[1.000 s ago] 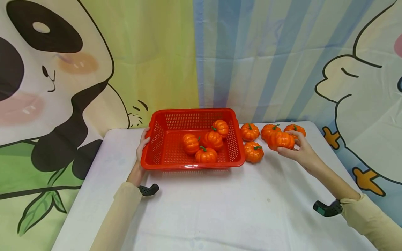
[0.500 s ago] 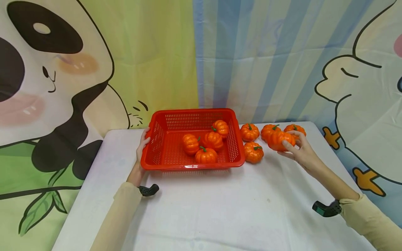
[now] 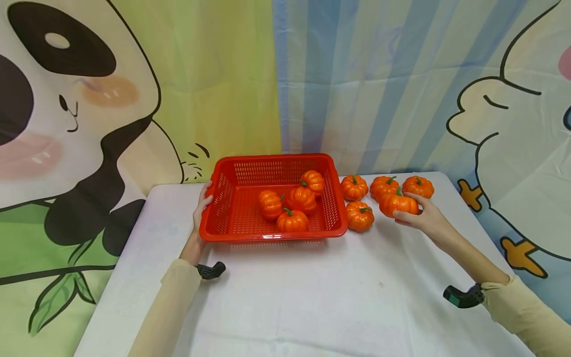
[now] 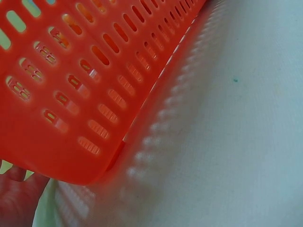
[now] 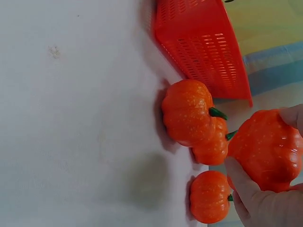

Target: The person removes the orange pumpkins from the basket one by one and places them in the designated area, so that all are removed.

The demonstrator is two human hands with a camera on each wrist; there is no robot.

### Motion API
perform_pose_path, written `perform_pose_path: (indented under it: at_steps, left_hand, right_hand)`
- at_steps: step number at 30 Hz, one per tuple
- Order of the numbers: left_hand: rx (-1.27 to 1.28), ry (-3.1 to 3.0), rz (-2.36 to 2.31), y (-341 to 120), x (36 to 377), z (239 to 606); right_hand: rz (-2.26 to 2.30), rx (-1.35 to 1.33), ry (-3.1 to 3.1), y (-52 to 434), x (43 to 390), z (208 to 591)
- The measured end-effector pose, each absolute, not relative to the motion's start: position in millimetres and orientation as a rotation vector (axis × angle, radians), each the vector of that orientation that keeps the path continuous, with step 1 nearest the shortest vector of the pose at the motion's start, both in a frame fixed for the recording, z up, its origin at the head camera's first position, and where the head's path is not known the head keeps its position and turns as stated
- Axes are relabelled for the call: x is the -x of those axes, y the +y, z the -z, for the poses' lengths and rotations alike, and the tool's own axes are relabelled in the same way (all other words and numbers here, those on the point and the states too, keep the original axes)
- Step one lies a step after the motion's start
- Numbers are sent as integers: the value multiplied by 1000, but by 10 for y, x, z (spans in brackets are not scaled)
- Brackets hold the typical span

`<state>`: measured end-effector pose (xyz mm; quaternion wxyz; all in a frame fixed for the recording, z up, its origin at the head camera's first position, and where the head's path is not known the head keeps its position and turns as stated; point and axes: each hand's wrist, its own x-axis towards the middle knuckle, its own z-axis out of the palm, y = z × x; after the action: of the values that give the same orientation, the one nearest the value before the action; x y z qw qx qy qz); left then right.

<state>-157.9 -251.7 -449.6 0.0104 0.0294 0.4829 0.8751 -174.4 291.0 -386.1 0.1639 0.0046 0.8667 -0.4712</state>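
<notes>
My left hand (image 3: 199, 218) holds the left side of a red perforated plastic basket (image 3: 273, 237). In the left wrist view, only part of that hand (image 4: 19, 196) shows at the basket's edge. Several small orange pumpkins lie inside, among them a front pumpkin (image 3: 292, 221) with a green stem. To the right, my right hand (image 3: 427, 218) grips another pumpkin (image 3: 397, 206) between thumb and fingers, its stem up. The right wrist view shows this held pumpkin (image 5: 265, 149) raised off the cloth; the palm side is partly hidden.
Against the basket's right side sit two pumpkins, one nearer (image 3: 360, 216) and one farther (image 3: 354, 188). Two more, a left pumpkin (image 3: 384, 187) and a right pumpkin (image 3: 418, 186), stand behind my right hand. A white cloth (image 3: 303, 292) covers the table; a printed curtain (image 3: 241, 99) hangs behind.
The pumpkin in my right hand has turned so that its stem now points up, and it sits slightly lower. My right thumb and fingers have shifted on it. The left hand and basket stay put.
</notes>
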Motion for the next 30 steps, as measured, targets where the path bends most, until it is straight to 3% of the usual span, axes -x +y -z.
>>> perform_pose_path:
  at_steps: [22,30]
  left_hand:
    - [-124,1451,-2763,-2517,1595,4499]
    - [-122,1468,-2756,-2529,1604,4506]
  right_hand:
    - [1379,20,2536,2943,1812,3971]
    - [1153,-2,2631,2978,1848,4034]
